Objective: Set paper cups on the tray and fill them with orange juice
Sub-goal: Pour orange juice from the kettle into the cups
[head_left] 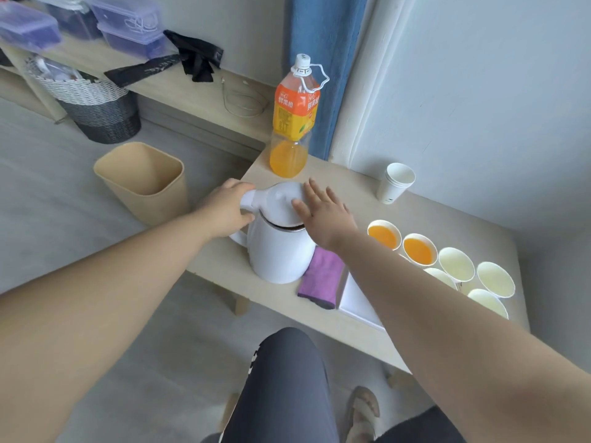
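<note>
1. Tray [355, 302], white, lies at four o'clock from the jug [281, 251].
2. Jug stands mid-table; left hand [228, 210] grips its handle, right hand [323, 210] rests flat-fingered on its lid.
3. Juice bottle [293, 123] stands at twelve o'clock.
4. Paper cups [455, 264] sit on the tray, two holding juice.

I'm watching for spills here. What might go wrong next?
The lid of the jug sits askew, showing a gap, under the flat right hand; tipping it may spill. That forearm passes close by the two filled cups and might knock them. The jug stands near the table edge, with the left hand gripping its handle.
</note>
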A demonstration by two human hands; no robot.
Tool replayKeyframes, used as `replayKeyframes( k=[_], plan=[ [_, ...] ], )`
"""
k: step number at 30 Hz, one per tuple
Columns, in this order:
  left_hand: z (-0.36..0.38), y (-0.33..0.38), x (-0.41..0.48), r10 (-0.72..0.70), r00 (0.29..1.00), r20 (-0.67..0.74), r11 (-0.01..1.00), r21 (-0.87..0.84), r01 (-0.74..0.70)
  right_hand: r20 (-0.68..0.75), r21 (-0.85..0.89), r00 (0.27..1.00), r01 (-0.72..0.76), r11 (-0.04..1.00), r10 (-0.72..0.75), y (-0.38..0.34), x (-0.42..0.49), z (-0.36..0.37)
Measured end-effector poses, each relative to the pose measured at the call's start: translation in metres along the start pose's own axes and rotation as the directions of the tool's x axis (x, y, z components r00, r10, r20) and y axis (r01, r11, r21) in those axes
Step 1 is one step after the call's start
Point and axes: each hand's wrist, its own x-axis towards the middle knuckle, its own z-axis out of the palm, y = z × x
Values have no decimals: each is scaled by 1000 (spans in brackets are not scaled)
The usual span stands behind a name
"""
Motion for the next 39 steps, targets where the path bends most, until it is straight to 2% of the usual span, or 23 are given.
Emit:
replayKeyframes(
  k=[3, 7, 9, 11, 13, 15, 16, 18, 21, 23, 26, 28, 31, 32, 35, 37, 39],
  plan=[
    [2, 1, 1, 12, 998, -59, 999, 52, -9, 59, 37, 998, -19, 999, 17, 5, 3, 12],
    [3, 2, 2, 7, 994, -110, 999, 43, -2, 53, 139, 999, -16, 990, 8, 8, 3, 17],
    [1, 3, 0, -4, 991, -136, 998, 65, 13, -29, 275, 999, -11, 961, 20, 9, -3, 22],
    [-1, 4, -4, -13, 990, -138, 993, 110, 28, -171, 450, 982, 4, 893, 81, 8, -15, 31],
    [-4, 5, -11, -29, 991, -129, 986, 158, 49, -302, 579, 934, 20, 815, 191, 2, -30, 41],
    [-4, 6, -20, -72, 989, -129, 980, 175, 94, -363, 625, 890, 14, 780, 275, -8, -43, 51],
    [-4, 6, -24, -102, 987, -126, 977, 173, 123, -347, 651, 890, 0, 759, 297, -13, -48, 55],
    [-1, 6, -37, -171, 978, -122, 971, 148, 188, -218, 738, 927, -48, 673, 305, -25, -56, 62],
    [3, 10, -53, -242, 965, -99, 961, 110, 253, -7, 806, 974, -129, 577, 228, -41, -60, 72],
    [7, 15, -64, -269, 961, -61, 962, 25, 270, 86, 810, 984, -160, 563, 157, -51, -63, 78],
    [16, 18, -79, -274, 962, 11, 931, -247, 268, 150, 834, 980, -195, 517, 127, -60, -68, 85],
    [22, 20, -84, -261, 963, 63, 876, -404, 263, 144, 844, 981, -190, 502, 129, -60, -73, 91],
    [26, 23, -88, -301, 932, 200, 747, -558, 361, 70, 835, 977, -167, 523, 200, -53, -81, 94],
    [27, 22, -87, -339, 921, 191, 712, -588, 384, 37, 823, 974, -157, 546, 225, -50, -84, 95],
    [32, 12, -76, -472, 881, 0, 665, -657, 356, -43, 815, 954, -138, 562, 296, -39, -88, 96],
    [34, 11, -70, -482, 876, -2, 610, -718, 334, -88, 811, 926, -147, 565, 367, -33, -88, 96],
    [40, 14, -64, -432, 901, 42, 585, -747, 315, -128, 805, 898, -153, 573, 420, -28, -86, 96]
  ],
)
